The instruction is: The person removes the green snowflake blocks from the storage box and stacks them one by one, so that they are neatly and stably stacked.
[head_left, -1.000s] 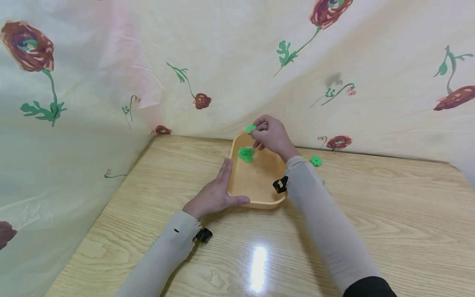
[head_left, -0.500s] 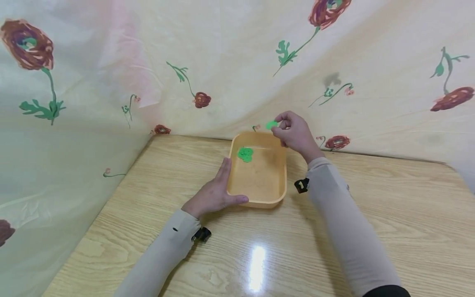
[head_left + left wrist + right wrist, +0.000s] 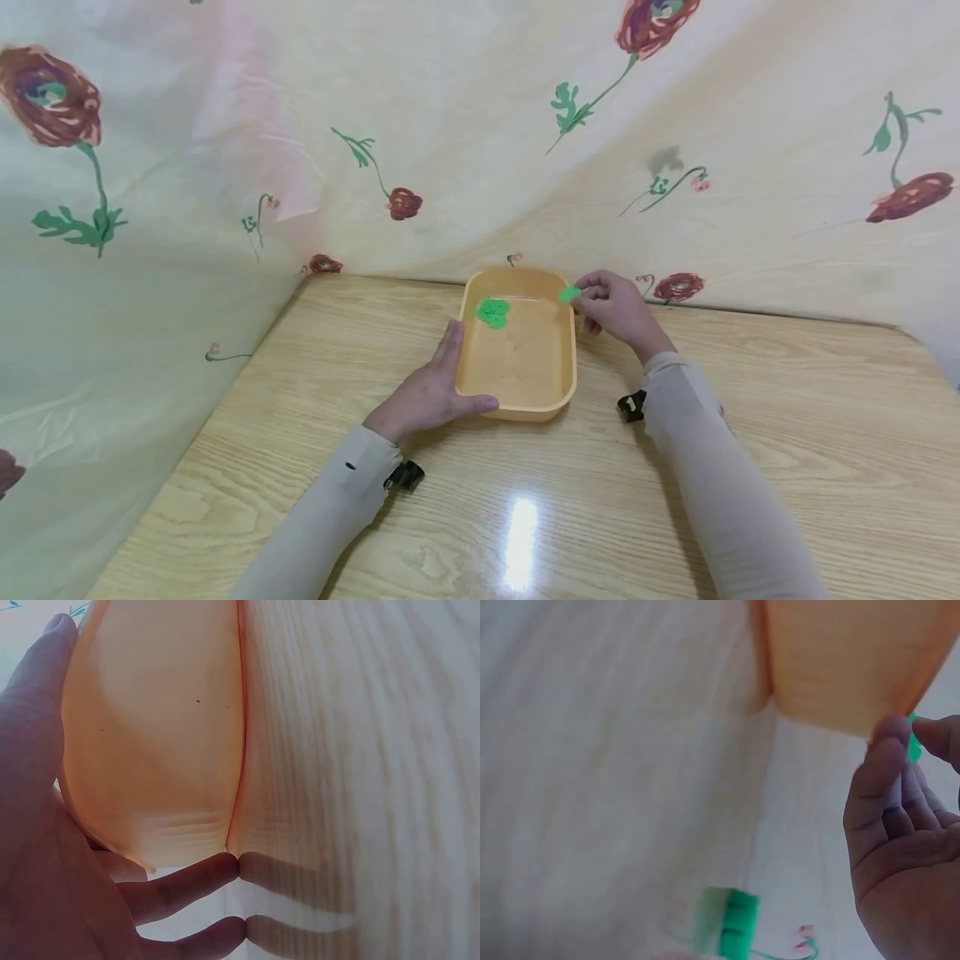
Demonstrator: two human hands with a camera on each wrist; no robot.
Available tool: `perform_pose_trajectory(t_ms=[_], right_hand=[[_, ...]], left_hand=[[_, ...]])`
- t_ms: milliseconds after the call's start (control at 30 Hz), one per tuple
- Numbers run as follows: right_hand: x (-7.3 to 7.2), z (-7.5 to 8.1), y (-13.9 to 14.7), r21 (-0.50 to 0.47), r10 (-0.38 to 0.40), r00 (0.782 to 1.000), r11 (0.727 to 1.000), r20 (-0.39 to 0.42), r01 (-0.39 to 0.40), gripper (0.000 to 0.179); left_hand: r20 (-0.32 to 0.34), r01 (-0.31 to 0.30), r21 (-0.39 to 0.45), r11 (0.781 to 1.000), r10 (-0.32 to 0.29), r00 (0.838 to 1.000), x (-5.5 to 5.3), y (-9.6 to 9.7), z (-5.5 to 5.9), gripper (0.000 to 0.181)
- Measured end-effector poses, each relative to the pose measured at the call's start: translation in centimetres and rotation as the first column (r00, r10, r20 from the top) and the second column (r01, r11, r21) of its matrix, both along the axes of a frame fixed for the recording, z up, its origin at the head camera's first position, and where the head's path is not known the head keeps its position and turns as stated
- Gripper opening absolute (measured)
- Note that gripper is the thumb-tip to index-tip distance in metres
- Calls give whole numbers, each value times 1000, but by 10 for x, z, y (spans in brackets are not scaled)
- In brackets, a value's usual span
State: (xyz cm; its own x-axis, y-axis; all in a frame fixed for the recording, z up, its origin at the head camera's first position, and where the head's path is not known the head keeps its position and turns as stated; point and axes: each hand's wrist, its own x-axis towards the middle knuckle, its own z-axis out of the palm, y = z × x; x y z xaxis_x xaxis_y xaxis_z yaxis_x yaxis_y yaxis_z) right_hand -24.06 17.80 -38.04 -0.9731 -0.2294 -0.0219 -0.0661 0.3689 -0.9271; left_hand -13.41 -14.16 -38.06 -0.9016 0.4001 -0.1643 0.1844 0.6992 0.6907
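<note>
A shallow yellow-orange plastic tray (image 3: 517, 371) stands at the back of the table. Several green flower-shaped discs (image 3: 492, 313) lie together near its back left corner. My left hand (image 3: 423, 396) rests against the front left corner of the tray, fingers stretched along the side and thumb across the front rim. In the left wrist view two fingertips (image 3: 225, 864) reach down to the tabletop beside the tray wall. My right hand (image 3: 618, 312) pinches one green disc (image 3: 570, 294) between thumb and fingers at the tray's back right rim; the fingers partly cover this disc.
Another green piece (image 3: 737, 922) sits on the table past the right hand in the right wrist view; the hand hides it in the head view. A flower-printed sheet (image 3: 465, 150) hangs behind the wooden table (image 3: 787, 400) and along its left side.
My right hand has moved right, from over the tray to its right rim, then lower, keeping the green disc pinched. My left hand stays at the tray corner.
</note>
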Motion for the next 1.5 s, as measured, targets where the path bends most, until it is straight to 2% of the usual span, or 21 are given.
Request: perform_pose_trajectory(t_ms=[433,1000,1167,1300,1500], right_hand=[[-4,-1,9,-54,53,992,997,115,-47,40],[-8,6,10,-34,85,989,996,119,-81,41],[-7,0,20,-46,48,993,998,109,-43,41],[-4,-4,36,-63,-26,996,998,89,31,43],[3,-8,64,-31,-138,990,990,-3,137,42]], left_hand=[[-13,5,-2,1000,-5,1000,-2,0,-2,131],[-16,13,5,1000,-13,1000,-7,0,-4,131],[-16,14,6,1000,-14,1000,-7,2,-4,131],[-7,13,-2,1000,-13,1000,-7,3,-3,131],[-4,4,-6,1000,-4,1000,-7,2,-3,130]])
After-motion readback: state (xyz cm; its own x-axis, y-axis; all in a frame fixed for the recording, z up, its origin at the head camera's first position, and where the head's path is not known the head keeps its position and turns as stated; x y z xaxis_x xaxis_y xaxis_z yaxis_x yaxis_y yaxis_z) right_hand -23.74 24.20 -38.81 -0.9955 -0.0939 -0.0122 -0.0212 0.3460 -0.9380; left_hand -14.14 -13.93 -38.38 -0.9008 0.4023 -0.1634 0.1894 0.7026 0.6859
